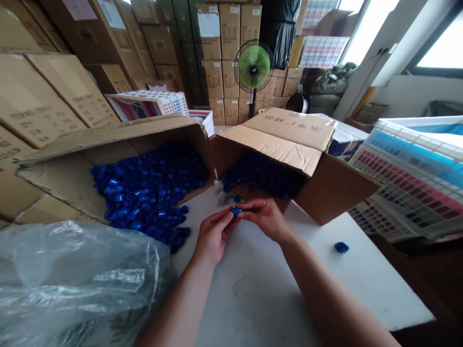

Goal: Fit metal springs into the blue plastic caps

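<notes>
Between my two hands, over the white table, is a small blue plastic part (236, 212). My left hand (214, 233) pinches it from the left, and my right hand (265, 218) grips it from the right with thumb and fingertips. Just beyond my fingers lies another small blue piece (237, 198), beside some small clear or metallic bits (224, 198) too small to name. A heap of blue plastic caps (144, 193) spills from the open carton on the left. More blue pieces (260, 173) lie in the shadowed carton on the right.
The white table (260, 294) carries a lone blue piece (341, 247) at right. A clear plastic bag (79, 274) covers the left front. Plastic crates (408, 168) stand at right; a green fan (253, 67) and stacked cartons (231, 29) are behind.
</notes>
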`<state>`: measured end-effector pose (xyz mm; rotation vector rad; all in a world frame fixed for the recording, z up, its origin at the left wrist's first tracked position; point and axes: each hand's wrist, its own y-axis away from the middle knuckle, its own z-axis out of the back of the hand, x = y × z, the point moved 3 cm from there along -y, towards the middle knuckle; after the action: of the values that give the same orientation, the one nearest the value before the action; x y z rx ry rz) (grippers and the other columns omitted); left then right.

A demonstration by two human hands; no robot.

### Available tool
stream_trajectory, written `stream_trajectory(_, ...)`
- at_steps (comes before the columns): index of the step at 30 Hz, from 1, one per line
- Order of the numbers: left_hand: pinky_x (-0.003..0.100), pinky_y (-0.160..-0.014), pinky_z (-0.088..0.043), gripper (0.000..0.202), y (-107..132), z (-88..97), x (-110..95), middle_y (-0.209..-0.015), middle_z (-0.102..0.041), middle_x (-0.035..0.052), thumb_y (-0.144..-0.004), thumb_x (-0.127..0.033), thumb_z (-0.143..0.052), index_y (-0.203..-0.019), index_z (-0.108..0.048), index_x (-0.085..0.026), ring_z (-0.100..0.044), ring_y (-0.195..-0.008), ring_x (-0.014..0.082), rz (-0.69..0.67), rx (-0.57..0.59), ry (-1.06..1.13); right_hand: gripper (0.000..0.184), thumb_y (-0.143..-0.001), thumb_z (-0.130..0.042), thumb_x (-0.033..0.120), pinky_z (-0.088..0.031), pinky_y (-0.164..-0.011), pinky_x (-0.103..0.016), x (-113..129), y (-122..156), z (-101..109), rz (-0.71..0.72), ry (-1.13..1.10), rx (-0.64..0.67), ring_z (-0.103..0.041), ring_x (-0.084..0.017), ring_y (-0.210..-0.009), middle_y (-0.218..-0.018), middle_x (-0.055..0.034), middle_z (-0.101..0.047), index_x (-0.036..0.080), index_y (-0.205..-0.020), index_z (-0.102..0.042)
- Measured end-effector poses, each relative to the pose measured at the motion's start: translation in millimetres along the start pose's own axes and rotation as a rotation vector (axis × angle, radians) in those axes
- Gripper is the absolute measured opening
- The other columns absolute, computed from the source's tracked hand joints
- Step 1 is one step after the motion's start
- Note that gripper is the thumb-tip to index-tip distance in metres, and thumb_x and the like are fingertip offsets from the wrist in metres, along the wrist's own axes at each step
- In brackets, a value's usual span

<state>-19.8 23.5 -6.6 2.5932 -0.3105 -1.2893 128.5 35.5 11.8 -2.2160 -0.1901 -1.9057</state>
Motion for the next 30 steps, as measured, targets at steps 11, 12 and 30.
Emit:
stream_trajectory(11,0.015,-0.066,-0.056,0.030,2,-2.7,0,-0.083,-0.075,0.0070,-0.060,-0.019,-0.084,-0.088,-0.075,-0.014,-0.069,-0.071,0.0108,-0.019,0.043,-0.069,0.046,-0.067,-0.077,0.036,-0.055,-0.088,-0.017,-3,2,6,-0.058,0.033,0.094,-0.062,-0.007,-0.093,-0.105,-0.0074,-0.060,0.011,-0.104,-0.069)
stream_trajectory(12,0.015,-0.066,-0.056,0.030,3,-2.8,0,-0.083,-0.075,0.0071,-0.060,-0.019,-0.084,-0.088,-0.075,-0.014,-0.069,-0.071,0.0106,-0.014,0.049,-0.071,0.045,-0.067,-0.078,0.036,-0.055,-0.087,-0.016,-2,2,6,-0.065,0.030,0.098,-0.062,-0.007,-0.092,-0.105,-0.0074,-0.061,0.011,-0.104,-0.069)
stream_trajectory(30,0.021,-0.066,-0.059,0.025,2,-11.2,-2,-0.088,-0.074,0.0084,-0.078,-0.032,-0.067,-0.091,-0.071,-0.010,-0.070,-0.072,0.0131,0.075,0.066,0.052,0.048,-0.079,-0.068,0.041,-0.052,-0.092,-0.019,25,12,1,-0.031,0.037,0.221,-0.059,-0.006,-0.097,-0.111,-0.0077,-0.057,0.011,-0.114,-0.055)
